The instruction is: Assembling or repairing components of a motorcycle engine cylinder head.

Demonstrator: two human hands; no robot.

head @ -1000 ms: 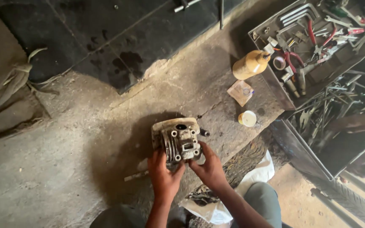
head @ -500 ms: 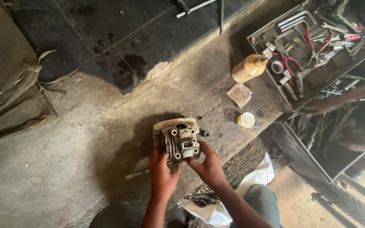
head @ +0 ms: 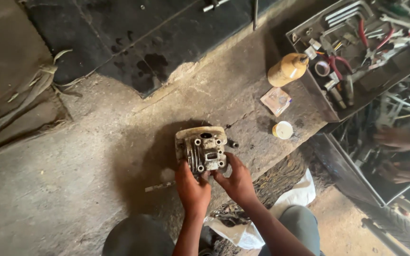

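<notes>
Fingers of the left hand [head: 191, 187] curled up against the near edge of a grey metal engine part [head: 202, 149], thumb side pressed to its lower left corner. Fingers of the right hand [head: 236, 179] spread narrow along the lower right corner, tips touching the casting. Both hands gripping it from below, just under centre of the frame.

Engine part resting on the stained concrete floor [head: 96, 156], finned, with round bolt holes at its corners and a square port in the middle. Small dark bolt [head: 233, 143] lying just beside its right edge. Thin pale strip [head: 160, 186] on the floor just left of the left hand.

Further right, a small white round cap [head: 282, 129], and above it a flat little packet [head: 276, 100]. Above that, a yellowish plastic bottle [head: 288, 69] lying tilted, touching the edge of an open metal toolbox [head: 309, 78] in the upper right, crammed with red-handled pliers [head: 345, 64], spanners and bits. Lower tray of tools at right edge, with another person's hands [head: 399, 154] blurred over it.

Dark mat [head: 134, 33] across the upper middle. White rag [head: 293, 199] beside the right forearm, bottom centre-right. Dry leaves [head: 39, 80] at upper left.
</notes>
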